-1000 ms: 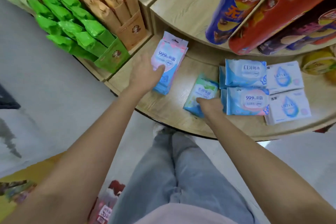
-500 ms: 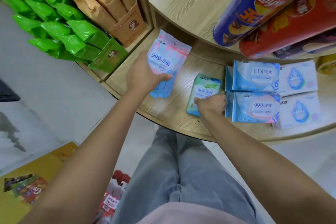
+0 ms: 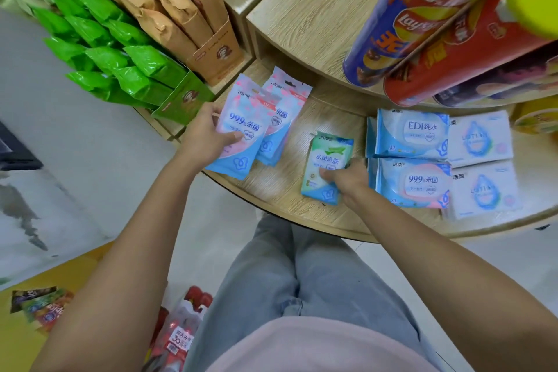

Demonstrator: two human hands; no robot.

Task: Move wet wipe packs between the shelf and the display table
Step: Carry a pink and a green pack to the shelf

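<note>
My left hand (image 3: 203, 134) grips a pink-and-blue wet wipe pack (image 3: 241, 136) by its left edge, lifted just above the round wooden display table (image 3: 280, 190). Another pink-and-blue pack (image 3: 283, 118) lies on the table under and behind it. My right hand (image 3: 344, 180) grips the lower end of a green-and-blue wipe pack (image 3: 327, 160) near the table's front edge. To its right lie two large blue packs (image 3: 412, 133) (image 3: 413, 184) and two white packs (image 3: 480, 139) (image 3: 486, 190).
Tall chip cans (image 3: 401, 24) stand on the raised wooden tier behind the packs. Green snack bags (image 3: 120, 60) and brown paper bags (image 3: 169, 9) fill the shelf on the left. My legs stand close to the table edge, with red bottles (image 3: 181, 329) on the floor.
My left hand has lifted the top pink-and-blue pack leftward off the one beneath it. My right hand has closed on the green-and-blue pack's lower end.
</note>
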